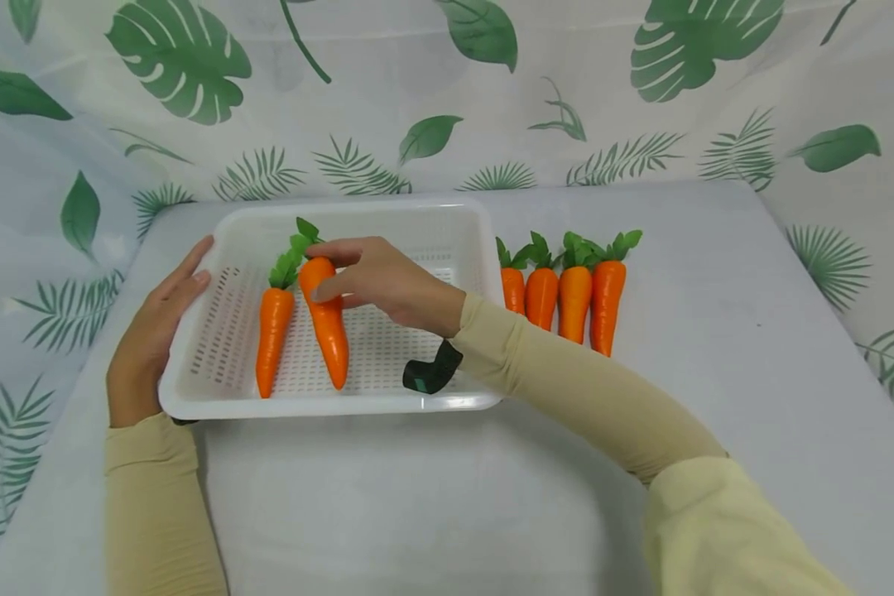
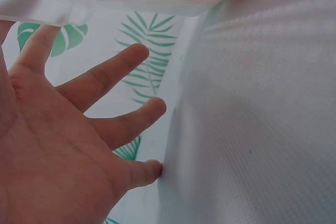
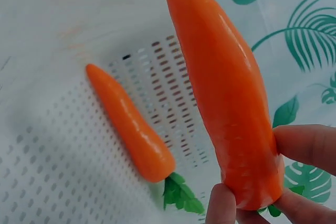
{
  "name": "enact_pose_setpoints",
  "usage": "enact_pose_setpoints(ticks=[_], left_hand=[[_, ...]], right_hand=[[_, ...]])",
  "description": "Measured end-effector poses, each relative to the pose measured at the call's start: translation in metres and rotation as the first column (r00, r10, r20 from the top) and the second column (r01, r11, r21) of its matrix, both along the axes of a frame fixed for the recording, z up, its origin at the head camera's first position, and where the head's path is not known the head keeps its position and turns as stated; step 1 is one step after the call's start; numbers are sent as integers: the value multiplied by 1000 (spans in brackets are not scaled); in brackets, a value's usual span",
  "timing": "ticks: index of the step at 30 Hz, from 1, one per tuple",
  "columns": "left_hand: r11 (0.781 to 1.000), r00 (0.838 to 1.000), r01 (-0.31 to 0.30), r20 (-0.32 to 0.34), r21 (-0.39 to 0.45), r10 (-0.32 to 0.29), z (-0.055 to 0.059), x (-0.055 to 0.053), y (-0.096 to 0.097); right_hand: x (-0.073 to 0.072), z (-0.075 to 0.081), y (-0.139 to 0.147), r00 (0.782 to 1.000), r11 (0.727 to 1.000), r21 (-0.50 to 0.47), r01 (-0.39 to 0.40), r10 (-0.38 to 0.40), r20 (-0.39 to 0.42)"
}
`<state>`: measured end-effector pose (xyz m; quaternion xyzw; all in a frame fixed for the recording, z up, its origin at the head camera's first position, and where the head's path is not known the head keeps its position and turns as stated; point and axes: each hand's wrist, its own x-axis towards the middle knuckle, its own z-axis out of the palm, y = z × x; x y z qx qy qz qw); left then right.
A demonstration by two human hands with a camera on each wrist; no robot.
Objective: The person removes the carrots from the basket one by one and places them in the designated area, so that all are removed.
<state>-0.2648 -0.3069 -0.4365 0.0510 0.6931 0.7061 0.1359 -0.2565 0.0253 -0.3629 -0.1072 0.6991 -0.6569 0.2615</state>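
My right hand (image 1: 387, 277) pinches an orange carrot (image 1: 325, 331) near its leafy top, above the white perforated basket (image 1: 417, 406). In the right wrist view this carrot (image 3: 226, 93) stands large, gripped by thumb and fingertips at its thick end. A second carrot (image 1: 273, 339) lies in the basket's left part, its green leaves toward the back. At the basket's left wall rests my left hand (image 1: 152, 335). The left wrist view shows that hand (image 2: 68, 124) with fingers spread and nearly straight, some reaching the basket's underside or rim; the thumb is largely hidden there.
Several more carrots (image 1: 575, 298) lie side by side on the white table (image 1: 715, 348), right of the basket and partly behind my right forearm. A leaf-patterned cloth (image 1: 551, 99) hangs behind the table. A dark strap piece (image 1: 432, 368) is by my right wrist.
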Motion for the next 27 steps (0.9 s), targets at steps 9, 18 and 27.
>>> enact_pose_setpoints(ticks=[9,18,27], left_hand=[[998,999,-28,18,-51,29,3,1,3],[999,1000,-18,17,-32,18,2,2,3],[1000,1000,-11,27,-18,12,3,1,3]], right_hand=[[6,11,18,1000,999,-47,19,-19,-4],[10,15,43,999,996,-84,44,-44,4],[15,16,75,996,986,-141,92,-89,24]])
